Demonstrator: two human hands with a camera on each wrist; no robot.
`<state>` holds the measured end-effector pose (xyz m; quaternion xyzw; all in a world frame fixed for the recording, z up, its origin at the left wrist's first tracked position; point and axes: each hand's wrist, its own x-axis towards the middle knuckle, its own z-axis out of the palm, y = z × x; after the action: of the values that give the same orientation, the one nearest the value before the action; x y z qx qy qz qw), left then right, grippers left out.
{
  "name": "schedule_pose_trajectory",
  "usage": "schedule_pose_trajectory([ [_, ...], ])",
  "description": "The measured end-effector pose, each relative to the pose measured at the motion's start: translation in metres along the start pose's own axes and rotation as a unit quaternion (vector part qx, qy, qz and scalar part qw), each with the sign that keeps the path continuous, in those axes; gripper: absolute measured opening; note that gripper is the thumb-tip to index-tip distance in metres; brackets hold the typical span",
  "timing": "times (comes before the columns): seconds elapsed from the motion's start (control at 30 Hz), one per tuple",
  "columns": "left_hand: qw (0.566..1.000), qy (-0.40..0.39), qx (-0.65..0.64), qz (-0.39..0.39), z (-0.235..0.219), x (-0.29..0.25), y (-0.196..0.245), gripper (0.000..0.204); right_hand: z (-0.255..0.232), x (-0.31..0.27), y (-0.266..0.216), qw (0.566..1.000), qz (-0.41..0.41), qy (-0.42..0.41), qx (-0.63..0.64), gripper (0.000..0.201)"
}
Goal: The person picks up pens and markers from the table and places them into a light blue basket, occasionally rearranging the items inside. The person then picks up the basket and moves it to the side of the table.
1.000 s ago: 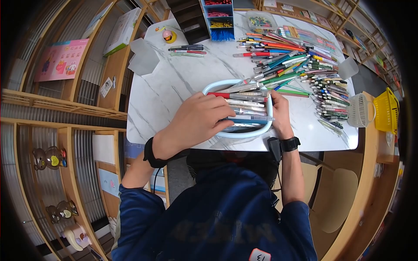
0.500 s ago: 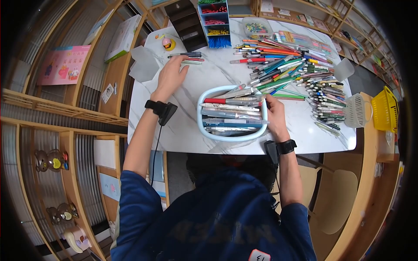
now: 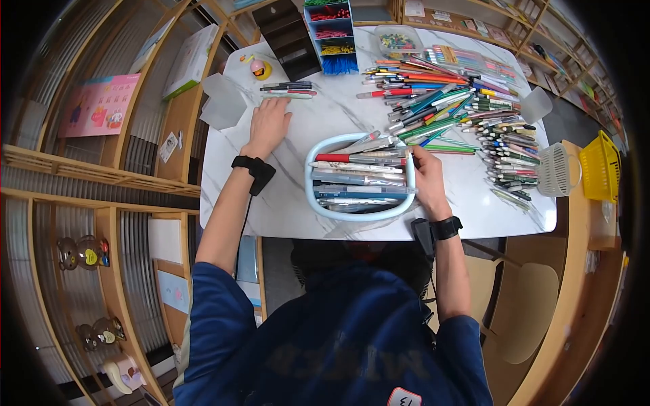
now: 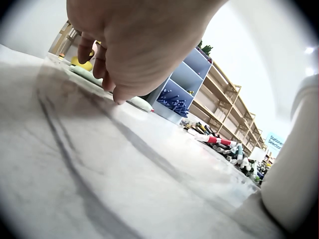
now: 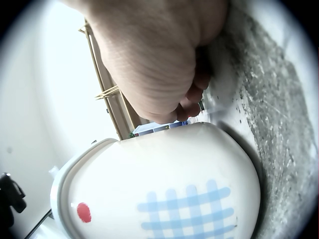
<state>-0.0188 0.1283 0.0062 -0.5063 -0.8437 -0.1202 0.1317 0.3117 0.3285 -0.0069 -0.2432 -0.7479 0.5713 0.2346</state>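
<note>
A white basket with a pale blue rim (image 3: 310, 186) sits near the table's front edge, filled with pens (image 3: 359, 177) lying crosswise. My right hand (image 3: 429, 181) grips its right side, fingertips at the far right corner of the rim. In the right wrist view the basket's wall (image 5: 164, 164) shows a blue check print and a red spot, with the curled fingers partly hidden behind the hand. Farther back on the left, my left hand (image 3: 269, 127) rests low over the table, relaxed fingertips right at a pale green pen (image 3: 288, 95) beside several dark pens (image 3: 288, 86).
Big heaps of pens and markers (image 3: 433, 95) cover the table's right half. At the back stand a blue divided organizer (image 3: 333, 40), a dark one (image 3: 291, 47) and a clear box (image 3: 398, 42). White (image 3: 554, 172) and yellow baskets (image 3: 599, 169) stand beyond the right edge.
My left hand has left the pens in the basket and moved back and left to the small row of pens, then drawn slightly toward me. My right hand stays at the basket.
</note>
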Motion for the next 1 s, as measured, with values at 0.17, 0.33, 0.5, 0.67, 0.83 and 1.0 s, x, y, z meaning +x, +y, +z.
schedule_pose_trajectory([
  [0.17, 1.000, 0.015, -0.010, -0.009, 0.007, -0.003, -0.007, 0.032, -0.001, -0.001, -0.002, 1.000, 0.001, -0.004, 0.017, 0.023],
  [0.33, 0.998, 0.043, -0.033, 0.007, 0.012, 0.002, -0.010, 0.033, 0.000, 0.000, 0.002, 1.000, 0.007, 0.002, 0.015, 0.023],
  [0.5, 1.000, 0.008, 0.017, -0.004, 0.003, 0.004, -0.006, 0.036, 0.000, 0.000, 0.005, 1.000, 0.000, 0.005, 0.022, 0.023],
  [0.67, 1.000, 0.009, 0.022, 0.010, 0.003, 0.004, -0.009, 0.035, -0.001, 0.000, 0.006, 1.000, -0.011, 0.009, 0.004, 0.023],
  [0.83, 1.000, 0.008, 0.005, 0.014, 0.003, -0.005, -0.014, 0.031, -0.001, -0.001, 0.005, 1.000, -0.005, 0.009, 0.009, 0.025],
  [1.0, 0.996, -0.049, -0.076, -0.010, -0.021, -0.010, -0.005, 0.030, 0.001, 0.001, 0.009, 1.000, -0.005, 0.009, -0.002, 0.027],
])
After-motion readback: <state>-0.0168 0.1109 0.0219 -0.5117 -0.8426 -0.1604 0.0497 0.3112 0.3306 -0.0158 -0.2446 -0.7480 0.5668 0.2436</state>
